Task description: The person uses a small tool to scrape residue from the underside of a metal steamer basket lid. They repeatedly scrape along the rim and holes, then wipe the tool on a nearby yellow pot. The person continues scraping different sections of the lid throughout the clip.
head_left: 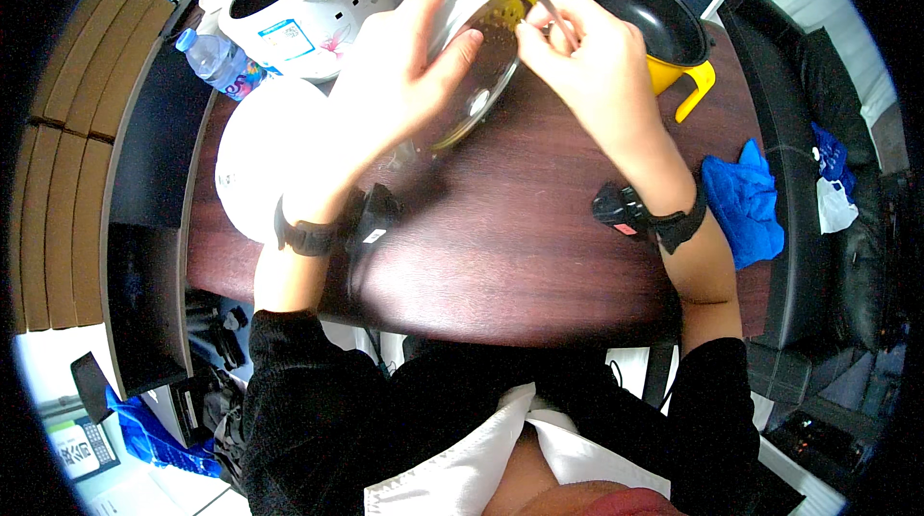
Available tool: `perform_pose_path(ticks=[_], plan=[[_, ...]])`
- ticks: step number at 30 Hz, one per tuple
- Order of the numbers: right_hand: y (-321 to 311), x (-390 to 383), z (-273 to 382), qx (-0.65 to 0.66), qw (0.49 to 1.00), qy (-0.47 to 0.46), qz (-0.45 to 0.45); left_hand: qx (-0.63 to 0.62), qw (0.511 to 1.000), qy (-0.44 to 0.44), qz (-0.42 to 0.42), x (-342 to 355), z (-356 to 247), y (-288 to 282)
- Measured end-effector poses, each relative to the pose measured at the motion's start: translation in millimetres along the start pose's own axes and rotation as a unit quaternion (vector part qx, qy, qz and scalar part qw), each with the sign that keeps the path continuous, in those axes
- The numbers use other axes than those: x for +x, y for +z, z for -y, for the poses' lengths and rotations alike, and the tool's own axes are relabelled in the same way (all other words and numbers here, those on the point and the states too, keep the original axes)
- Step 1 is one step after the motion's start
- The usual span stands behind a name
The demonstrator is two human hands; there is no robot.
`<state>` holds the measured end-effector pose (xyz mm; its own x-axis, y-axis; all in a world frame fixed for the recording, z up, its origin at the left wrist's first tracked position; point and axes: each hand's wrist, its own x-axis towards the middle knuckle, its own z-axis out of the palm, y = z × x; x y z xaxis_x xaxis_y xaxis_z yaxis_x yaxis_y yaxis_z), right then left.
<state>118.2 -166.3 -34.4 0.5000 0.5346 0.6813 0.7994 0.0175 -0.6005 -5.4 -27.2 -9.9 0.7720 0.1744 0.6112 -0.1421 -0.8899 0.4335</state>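
Left hand (409, 68): thumb flat on the near face of a clear lid (496, 49), index along its pale rim, other fingertips hidden; grip closed, lid held tilted, not flat. Right hand (587, 54): thumb and fingers pinched shut on a thin dark strip (551, 4), which crosses over the lid's rim at its 1 o'clock; can't tell if strip and rim touch. Lid sits over the far half of the brown table (500, 246), between the two hands. Clock positions below are from the lid, 12 = top of view. At 10, near the left fingers: white cooker body (351, 20), open top, so tight on that side. At 2, just beyond the right hand: black-lined pan (645, 15), yellow handle (696, 92) sticking out toward 3, near the table's right edge. At 9, past the cooker: plastic bottle (219, 62) by the left edge. At 8: white round object (260, 160), partly under the line of the left forearm; contact can't be told. At 4: crumpled blue cloth (743, 203) right at the table edge. Widest open room is at 6, between the forearms down to the curved near edge. Further out: black sofa (804, 179) at 4, brown boxes (58, 218) at 8.
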Motion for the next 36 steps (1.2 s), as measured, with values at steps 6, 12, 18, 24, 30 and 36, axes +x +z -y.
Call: perform_pose_path(ticks=[6, 12, 18, 24, 30, 36], plan=[[-30.6, 11.5, -33.4, -0.188, 0.954, 0.098, 0.214, 0.012, 1.000, -0.023, -0.007, 3.5, 28.4, -1.1], [-28.0, 3.5, -57.4, -0.307, 0.888, 0.105, 0.327, 0.031, 0.996, -0.075, 0.037, 3.0, 23.9, -7.3], [-17.9, -9.7, -82.1, -0.365, 0.864, 0.060, 0.340, 0.014, 0.988, -0.137, 0.075, 10.4, -10.3, -26.9], [-10.2, -14.0, -81.3, -0.388, 0.843, 0.064, 0.367, 0.036, 0.989, -0.116, 0.079, 7.6, -24.3, -28.3], [-16.2, -5.9, -73.4, -0.346, 0.855, 0.099, 0.372, -0.037, 0.988, -0.111, 0.100, 10.9, -11.3, -28.5], [-21.0, 6.9, -57.0, -0.191, 0.928, 0.192, 0.255, 0.009, 0.998, -0.059, 0.002, 5.3, 22.8, -5.6]])
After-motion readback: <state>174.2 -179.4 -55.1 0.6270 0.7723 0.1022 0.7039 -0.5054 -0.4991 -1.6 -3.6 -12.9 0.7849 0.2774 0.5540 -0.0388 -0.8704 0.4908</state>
